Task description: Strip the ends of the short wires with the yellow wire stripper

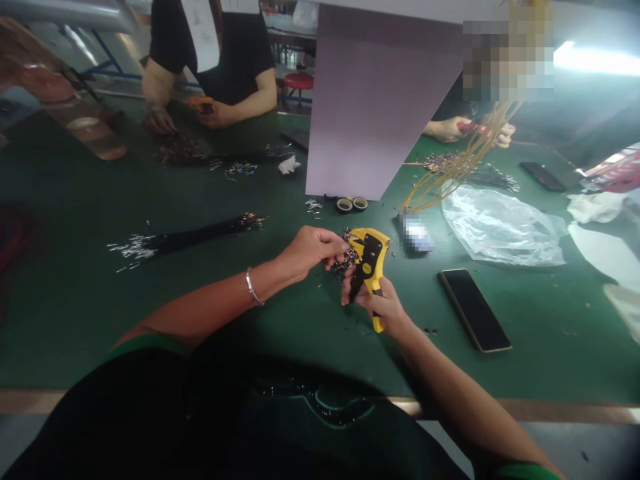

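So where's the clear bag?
In the head view, the clear bag lies on the right side of the green table, just beyond the nearest phone.

Both forearms reach inward, left fingers (336, 247) pinched, right hand (381, 301) curled closed.

The tool (371, 267) is yellow and black, the tabletop (280, 293) green, the stool (299, 81) red.
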The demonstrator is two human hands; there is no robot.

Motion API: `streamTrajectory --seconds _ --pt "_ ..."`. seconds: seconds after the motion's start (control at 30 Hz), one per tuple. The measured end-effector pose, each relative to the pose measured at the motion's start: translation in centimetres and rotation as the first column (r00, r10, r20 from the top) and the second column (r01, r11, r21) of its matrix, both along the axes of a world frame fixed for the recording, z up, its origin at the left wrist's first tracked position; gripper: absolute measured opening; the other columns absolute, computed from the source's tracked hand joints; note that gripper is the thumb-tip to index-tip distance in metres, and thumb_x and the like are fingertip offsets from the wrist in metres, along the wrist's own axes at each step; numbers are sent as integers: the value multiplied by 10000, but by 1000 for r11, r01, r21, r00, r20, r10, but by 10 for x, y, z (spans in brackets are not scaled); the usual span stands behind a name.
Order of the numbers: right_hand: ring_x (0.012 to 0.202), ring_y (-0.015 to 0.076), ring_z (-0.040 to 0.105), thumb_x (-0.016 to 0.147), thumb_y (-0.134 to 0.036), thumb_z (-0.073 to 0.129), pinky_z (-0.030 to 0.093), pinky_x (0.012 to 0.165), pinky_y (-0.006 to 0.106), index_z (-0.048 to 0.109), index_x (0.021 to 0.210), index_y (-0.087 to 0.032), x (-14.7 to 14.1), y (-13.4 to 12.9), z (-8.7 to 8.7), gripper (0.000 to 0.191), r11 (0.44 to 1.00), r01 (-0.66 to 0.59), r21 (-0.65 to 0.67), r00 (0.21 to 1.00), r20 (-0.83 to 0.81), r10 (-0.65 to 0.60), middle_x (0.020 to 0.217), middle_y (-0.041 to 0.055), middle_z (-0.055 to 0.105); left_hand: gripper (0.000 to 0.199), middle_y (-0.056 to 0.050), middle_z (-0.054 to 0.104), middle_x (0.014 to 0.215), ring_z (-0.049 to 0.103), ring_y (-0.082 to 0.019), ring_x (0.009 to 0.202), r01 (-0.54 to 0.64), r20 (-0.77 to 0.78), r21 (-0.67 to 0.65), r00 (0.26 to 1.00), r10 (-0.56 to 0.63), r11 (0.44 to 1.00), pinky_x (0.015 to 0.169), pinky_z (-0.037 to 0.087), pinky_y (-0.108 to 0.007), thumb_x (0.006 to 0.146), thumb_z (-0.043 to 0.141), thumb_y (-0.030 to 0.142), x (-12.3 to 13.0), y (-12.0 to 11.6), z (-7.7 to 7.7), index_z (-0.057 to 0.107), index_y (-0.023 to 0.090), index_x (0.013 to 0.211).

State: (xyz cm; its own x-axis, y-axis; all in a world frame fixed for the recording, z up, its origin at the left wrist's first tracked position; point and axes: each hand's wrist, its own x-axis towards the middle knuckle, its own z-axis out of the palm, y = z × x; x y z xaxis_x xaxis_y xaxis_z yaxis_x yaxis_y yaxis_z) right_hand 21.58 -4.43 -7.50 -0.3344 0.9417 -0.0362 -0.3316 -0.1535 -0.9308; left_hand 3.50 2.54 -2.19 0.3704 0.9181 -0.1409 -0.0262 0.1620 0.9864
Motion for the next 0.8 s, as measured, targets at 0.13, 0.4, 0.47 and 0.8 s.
streamTrajectory --seconds 0.13,0.4,0.47,0.8 --pt "647 181 605 620 -191 700 508 645 362 600 998 -188 1 0 -1 391 1000 -13 1 1000 14 13 768 1 645 167 -36 623 580 480 -69 452 61 17 -38 998 -61 997 439 352 -250 716 752 274 0 -2 0 703 145 623" --pt "672 180 606 660 -205 698 519 675 368 591 1007 -192 2 -1 -3 363 999 -22 38 1000 19 21 792 11 642 207 -43 630 583 475 -64 446 72 31 -59 997 -70 996 438 356 -249 721 749 280 4 -7 -4 680 145 581" --pt "670 182 604 653 -203 696 521 672 368 595 999 -187 2 -2 -3 361 999 -19 30 1000 19 18 789 12 647 194 -38 626 577 474 -65 443 64 37 -60 997 -62 996 438 358 -246 717 743 269 5 -9 -4 681 139 588" --pt "648 190 601 637 -209 697 502 647 363 595 935 -192 1 0 -1 315 999 -4 45 999 52 2 755 12 642 191 -39 628 614 478 -67 468 57 49 -72 997 -54 996 461 356 -250 750 715 262 6 -11 -5 677 131 616"
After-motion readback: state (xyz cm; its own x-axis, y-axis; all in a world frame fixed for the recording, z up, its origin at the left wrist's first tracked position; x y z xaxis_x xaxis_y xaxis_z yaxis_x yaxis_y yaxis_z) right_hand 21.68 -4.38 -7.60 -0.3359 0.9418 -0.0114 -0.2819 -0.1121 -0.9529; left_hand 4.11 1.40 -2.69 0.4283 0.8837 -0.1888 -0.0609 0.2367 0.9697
